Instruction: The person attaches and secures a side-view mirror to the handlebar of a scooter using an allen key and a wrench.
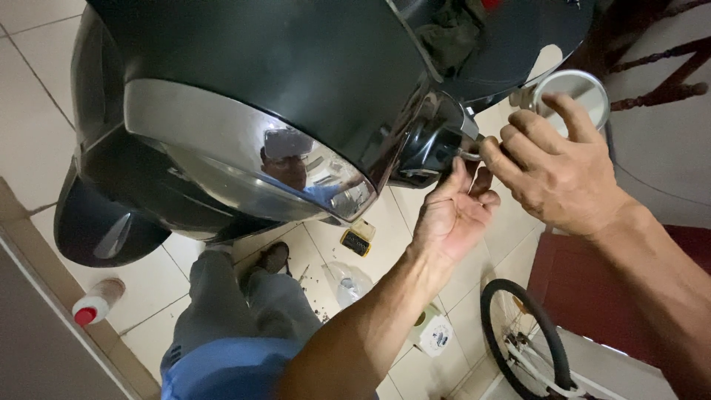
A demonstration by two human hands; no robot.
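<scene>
Right of centre, the right hand (555,174) pinches a thin metal rod (468,154) whose long axis runs left-right, pointing left into the scooter's black handlebar housing (426,144). The left hand (455,211) cups half-open beneath, holding nothing; a round mirror (585,89) sits behind.

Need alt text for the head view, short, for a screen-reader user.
Two bare hands work at the side of a glossy black scooter front: the right hand pinches a small metal part beside a round mirror, the left hand cupped open just below. On the tiled floor beneath sit a red-capped bottle and a bicycle wheel.
</scene>
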